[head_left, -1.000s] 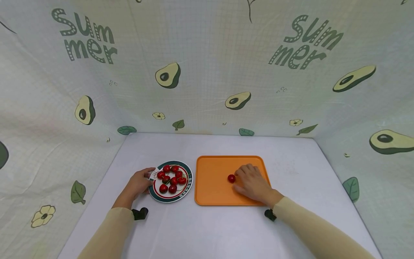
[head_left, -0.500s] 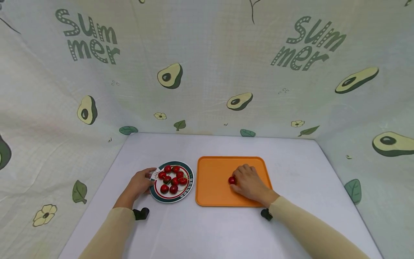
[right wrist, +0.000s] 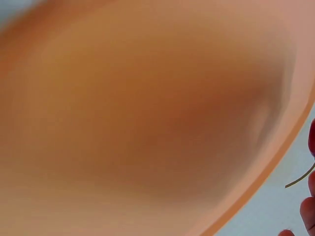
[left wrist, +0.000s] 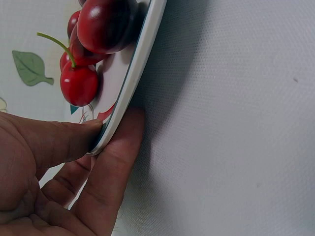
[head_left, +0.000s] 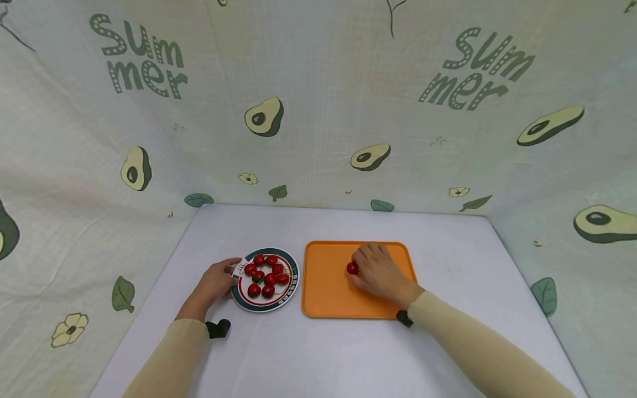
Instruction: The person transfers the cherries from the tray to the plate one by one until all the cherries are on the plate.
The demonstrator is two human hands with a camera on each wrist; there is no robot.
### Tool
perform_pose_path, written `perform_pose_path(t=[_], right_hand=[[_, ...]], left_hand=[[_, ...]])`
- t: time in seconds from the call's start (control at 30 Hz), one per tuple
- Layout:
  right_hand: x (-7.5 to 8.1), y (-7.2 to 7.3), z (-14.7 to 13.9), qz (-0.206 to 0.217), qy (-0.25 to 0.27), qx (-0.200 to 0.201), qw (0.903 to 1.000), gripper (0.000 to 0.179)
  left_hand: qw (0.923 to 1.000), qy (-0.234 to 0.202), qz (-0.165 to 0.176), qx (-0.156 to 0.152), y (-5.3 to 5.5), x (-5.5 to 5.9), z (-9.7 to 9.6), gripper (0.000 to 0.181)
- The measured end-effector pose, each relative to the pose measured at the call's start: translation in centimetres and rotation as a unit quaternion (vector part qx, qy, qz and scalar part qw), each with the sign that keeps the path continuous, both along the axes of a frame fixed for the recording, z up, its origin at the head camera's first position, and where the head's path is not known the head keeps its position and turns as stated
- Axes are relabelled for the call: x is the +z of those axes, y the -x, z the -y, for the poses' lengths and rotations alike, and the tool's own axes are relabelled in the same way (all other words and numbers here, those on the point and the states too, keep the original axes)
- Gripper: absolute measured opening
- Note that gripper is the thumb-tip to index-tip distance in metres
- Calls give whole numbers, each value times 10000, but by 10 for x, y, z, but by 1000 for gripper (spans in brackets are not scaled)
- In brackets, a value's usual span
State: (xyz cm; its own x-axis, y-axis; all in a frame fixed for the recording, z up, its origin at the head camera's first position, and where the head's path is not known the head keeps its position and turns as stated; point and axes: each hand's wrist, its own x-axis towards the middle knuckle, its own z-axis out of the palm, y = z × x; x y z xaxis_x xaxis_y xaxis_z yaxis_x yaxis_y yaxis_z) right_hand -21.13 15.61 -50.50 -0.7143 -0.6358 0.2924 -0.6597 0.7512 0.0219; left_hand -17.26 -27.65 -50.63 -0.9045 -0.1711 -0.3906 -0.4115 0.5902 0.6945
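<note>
In the head view my left hand (head_left: 217, 282) holds the left rim of a round plate (head_left: 293, 292) with a green border. The left wrist view shows the thumb (left wrist: 59, 142) on top of the rim and fingers underneath. Several red cherries (head_left: 270, 279) lie on the plate, one with a green stem plain in the left wrist view. My right hand (head_left: 380, 273) pinches a single cherry (head_left: 352, 268) over the orange tray (head_left: 323, 298). In the right wrist view a piece of that cherry (right wrist: 312, 137), its stem and some fingertips (right wrist: 309, 209) show at the right edge.
Plate and tray stand side by side on a white table (head_left: 298, 354), a narrow gap between them. A cloth (head_left: 308, 83) printed with avocados and leaves hangs behind and at both sides. Blurred orange fills most of the right wrist view.
My right hand has closed its fingers on the cherry and moved it slightly left and up in the head view. The left hand stays at the plate rim.
</note>
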Motion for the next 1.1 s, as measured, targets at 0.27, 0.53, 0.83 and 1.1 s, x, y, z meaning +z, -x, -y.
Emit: perform_pose_path(t=[0.27,0.53,0.83,1.1], right_hand=[[14,8,19,-119,-238,160,9995,29],[26,11,47,-47,-483,308,9983,33],[30,15,75,86,-638,431,9970,36],[31,17,96,60,-773,612,9951,39]], left_hand=[[10000,-38,33,9,1,-2,1,67],[10000,29,24,35,0,0,0,66],[10000,77,12,3,0,2,-1,65],[9999,90,-50,-86,-2,1,2,65]])
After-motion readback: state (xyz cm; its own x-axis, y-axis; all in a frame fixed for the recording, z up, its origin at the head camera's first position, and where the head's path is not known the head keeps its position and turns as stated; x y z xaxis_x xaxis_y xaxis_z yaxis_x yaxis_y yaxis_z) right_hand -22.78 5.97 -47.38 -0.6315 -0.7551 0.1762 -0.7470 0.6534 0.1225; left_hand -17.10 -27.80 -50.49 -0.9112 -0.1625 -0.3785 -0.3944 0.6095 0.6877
